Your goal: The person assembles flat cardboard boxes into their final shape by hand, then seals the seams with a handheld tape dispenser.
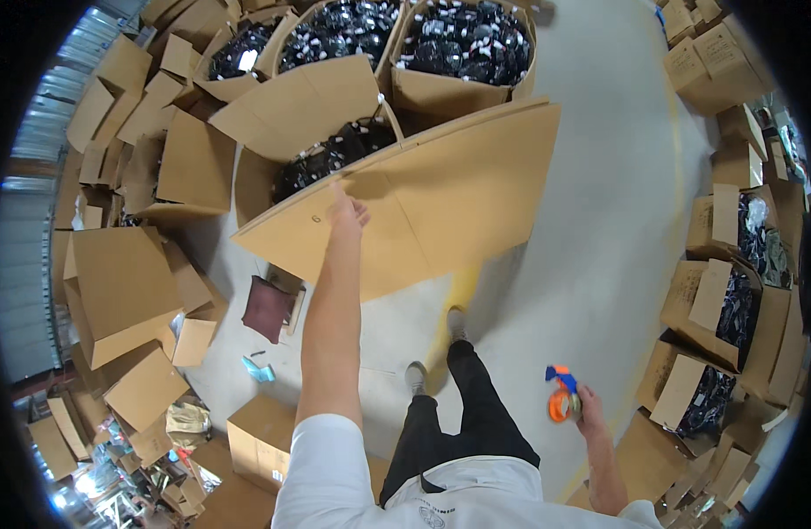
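Note:
My left arm reaches forward to a large cardboard box, and my left hand (348, 212) is at its broad near flap (441, 194), just below the flap's upper edge. One digit stretches up toward that edge while the other fingers are apart and partly bent; nothing shows in them. Inside the box lie black parts with white bits (335, 154); a second flap (304, 101) stands up on its left. Low at my right side, my right hand (590, 411) is closed around an orange and blue tape dispenser (561, 397).
More large boxes of black parts (463, 44) stand behind. Cardboard boxes (127, 291) crowd the left, and open boxes with dark bagged items (736, 304) line the right. A maroon cushioned stool (269, 309) and a light-blue item (258, 370) are on the floor left of my feet.

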